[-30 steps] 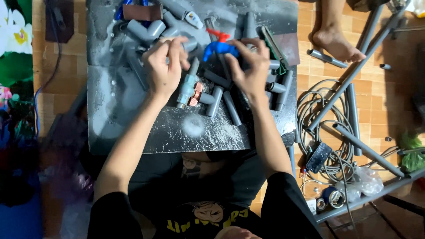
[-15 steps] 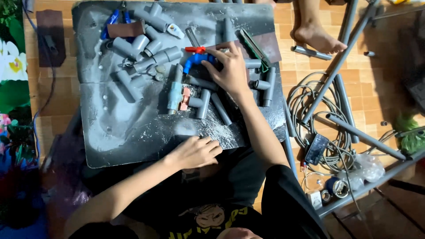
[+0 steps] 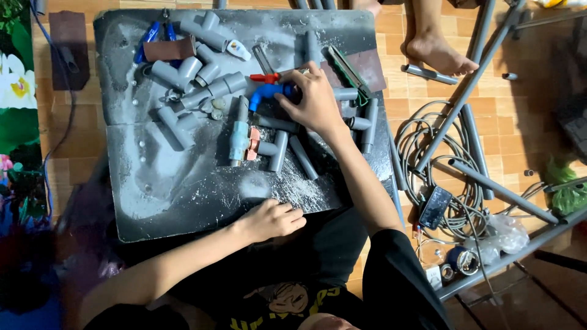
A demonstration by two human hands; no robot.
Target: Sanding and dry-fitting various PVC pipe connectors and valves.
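Grey work board (image 3: pixel 183 189) on tiled floor, pipe fittings strewn. Right hand (image 3: pixel 315 101) at 1 o'clock grips the blue valve (image 3: pixel 266 93) w/ red handle: picking stage; next likely lift it clear. Left hand (image 3: pixel 272 219), loosely curled, empty, rests on board's near edge at 6, vs. 1 s ago up among the fittings.

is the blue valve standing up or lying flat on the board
Lying flat. The blue valve rests on its side on the board, red handle beside it, right hand covering one end.

We see matt grey plastic pipes (image 3: pixel 278 150), a glossy blue plastic tap (image 3: pixel 264 93), a scuffed dusty board (image 3: pixel 183 189), and a smooth wood-look floor (image 3: pixel 422 91).
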